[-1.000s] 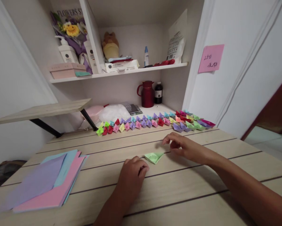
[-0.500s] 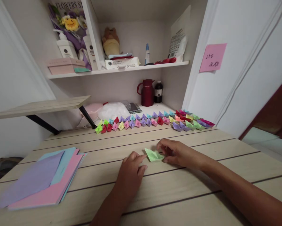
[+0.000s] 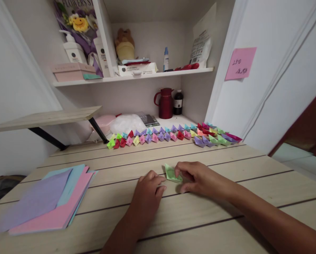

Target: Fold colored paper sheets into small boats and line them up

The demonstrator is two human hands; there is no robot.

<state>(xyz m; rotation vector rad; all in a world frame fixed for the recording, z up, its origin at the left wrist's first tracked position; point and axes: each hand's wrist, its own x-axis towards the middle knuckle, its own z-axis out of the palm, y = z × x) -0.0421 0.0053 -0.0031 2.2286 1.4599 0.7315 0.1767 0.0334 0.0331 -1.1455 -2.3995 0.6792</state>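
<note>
A small light-green folded paper boat (image 3: 171, 173) rests on the wooden table (image 3: 208, 225), between my two hands. My right hand (image 3: 193, 175) is at its right end: the curled index finger reaches over the boat's edge and seems to touch it, while the thumb lies lower, a little apart from the paper. To the left is my left hand (image 3: 150, 187), resting on the table with its fingers loosely bent and thumb apart. Its index fingertip is close to the boat's left side, and I cannot tell whether they touch. That hand holds nothing.
Rows of colourful paper boats (image 3: 161, 136) line the table's back edge. A stack of coloured paper sheets (image 3: 68, 208) lies at left, below a raised wooden shelf (image 3: 44, 119). Behind stand a dark red jug (image 3: 165, 104) and a dark bottle (image 3: 178, 103).
The green boat has turned and shifted slightly to the right. My right index finger has moved from beside the boat to over its edge. My left hand has hardly moved.
</note>
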